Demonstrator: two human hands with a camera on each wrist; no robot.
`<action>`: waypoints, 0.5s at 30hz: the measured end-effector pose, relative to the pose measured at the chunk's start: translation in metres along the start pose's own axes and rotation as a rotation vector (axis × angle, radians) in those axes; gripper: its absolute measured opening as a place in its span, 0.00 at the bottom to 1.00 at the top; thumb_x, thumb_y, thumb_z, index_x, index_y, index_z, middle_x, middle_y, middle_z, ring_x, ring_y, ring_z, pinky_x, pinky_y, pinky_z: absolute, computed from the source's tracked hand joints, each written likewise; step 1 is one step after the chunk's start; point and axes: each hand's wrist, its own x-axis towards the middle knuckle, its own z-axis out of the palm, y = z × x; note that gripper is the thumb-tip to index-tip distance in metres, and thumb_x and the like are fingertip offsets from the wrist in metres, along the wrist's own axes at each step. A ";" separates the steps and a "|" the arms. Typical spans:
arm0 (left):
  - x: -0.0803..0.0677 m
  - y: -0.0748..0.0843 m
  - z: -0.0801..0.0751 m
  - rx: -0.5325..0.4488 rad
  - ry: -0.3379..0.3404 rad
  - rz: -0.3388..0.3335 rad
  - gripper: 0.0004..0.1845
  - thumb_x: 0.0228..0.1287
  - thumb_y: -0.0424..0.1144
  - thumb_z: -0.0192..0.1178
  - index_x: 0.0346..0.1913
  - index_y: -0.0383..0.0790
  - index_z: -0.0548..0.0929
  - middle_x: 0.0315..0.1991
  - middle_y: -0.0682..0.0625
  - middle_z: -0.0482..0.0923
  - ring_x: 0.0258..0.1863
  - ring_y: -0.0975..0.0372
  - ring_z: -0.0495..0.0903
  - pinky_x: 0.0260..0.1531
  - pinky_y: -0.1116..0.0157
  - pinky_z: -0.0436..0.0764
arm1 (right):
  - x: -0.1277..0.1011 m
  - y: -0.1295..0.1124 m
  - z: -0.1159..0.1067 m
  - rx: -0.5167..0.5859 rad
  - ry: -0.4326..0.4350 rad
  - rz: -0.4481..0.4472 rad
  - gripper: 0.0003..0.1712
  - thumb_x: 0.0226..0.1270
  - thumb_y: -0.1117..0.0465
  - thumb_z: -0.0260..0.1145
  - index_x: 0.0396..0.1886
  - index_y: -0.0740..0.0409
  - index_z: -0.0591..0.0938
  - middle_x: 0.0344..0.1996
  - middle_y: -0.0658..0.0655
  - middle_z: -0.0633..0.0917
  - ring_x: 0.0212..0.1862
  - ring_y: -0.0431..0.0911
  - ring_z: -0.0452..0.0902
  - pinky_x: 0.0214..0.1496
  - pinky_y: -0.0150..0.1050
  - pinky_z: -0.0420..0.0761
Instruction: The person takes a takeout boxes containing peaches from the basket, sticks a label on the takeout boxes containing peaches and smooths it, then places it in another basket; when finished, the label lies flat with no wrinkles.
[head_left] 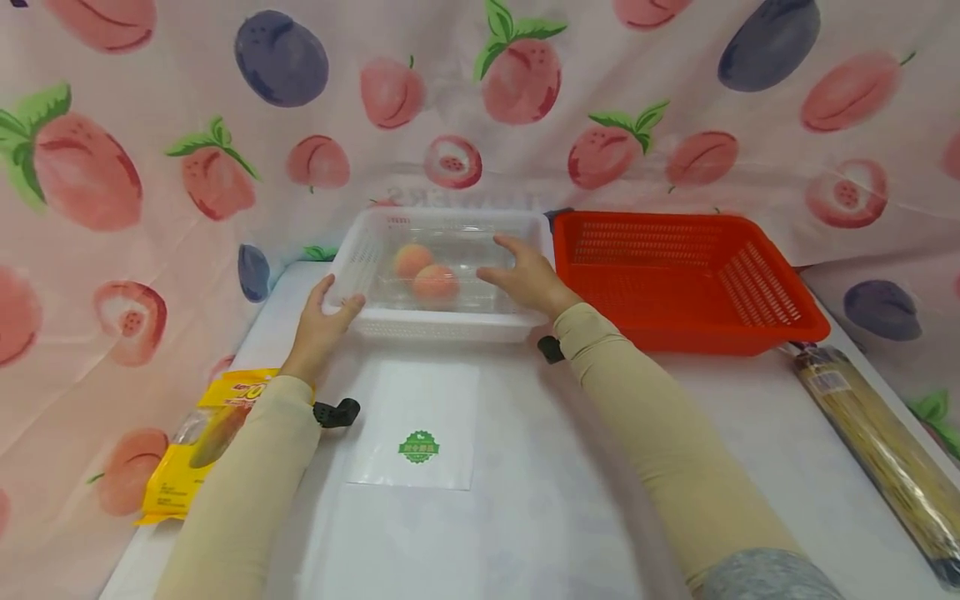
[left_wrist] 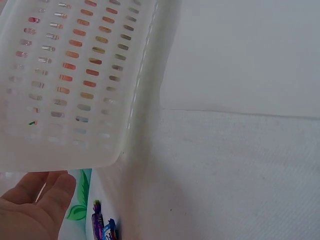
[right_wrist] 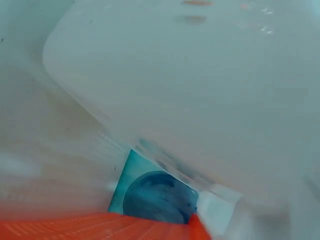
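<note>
- Left hand (head_left: pixel 322 325) grip clamps the white basket (head_left: pixel 442 329) at its left rim.
- Right hand (head_left: pixel 528 279) rests fingers apart on the right rim.
- Two peaches (head_left: pixel 426 273) lie inside.

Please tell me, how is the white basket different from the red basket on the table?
The white basket holds two peaches inside clear packaging; the red basket looks empty. The left hand and right hand touch the white basket; none touches the red one. Both are slotted, rectangular plastic.
</note>
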 end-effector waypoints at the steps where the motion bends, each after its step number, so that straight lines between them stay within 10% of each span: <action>1: 0.000 0.000 0.001 0.000 0.002 -0.001 0.47 0.69 0.59 0.59 0.82 0.53 0.45 0.80 0.44 0.42 0.76 0.47 0.47 0.73 0.45 0.50 | 0.002 0.001 0.001 -0.003 -0.002 0.011 0.45 0.70 0.44 0.66 0.79 0.54 0.59 0.76 0.55 0.61 0.75 0.53 0.55 0.75 0.51 0.58; 10: 0.002 -0.003 0.001 -0.025 0.008 -0.002 0.48 0.68 0.59 0.60 0.81 0.53 0.46 0.80 0.43 0.43 0.74 0.47 0.52 0.72 0.47 0.55 | 0.012 0.001 0.007 -0.011 -0.009 0.079 0.42 0.72 0.45 0.63 0.79 0.54 0.59 0.76 0.57 0.62 0.75 0.54 0.56 0.74 0.51 0.60; 15: 0.003 -0.004 0.000 -0.039 0.008 -0.007 0.48 0.68 0.59 0.61 0.81 0.53 0.46 0.80 0.43 0.44 0.74 0.47 0.52 0.72 0.48 0.55 | 0.016 0.002 0.013 0.052 -0.033 0.133 0.43 0.73 0.47 0.64 0.80 0.52 0.58 0.76 0.58 0.62 0.56 0.54 0.75 0.58 0.47 0.78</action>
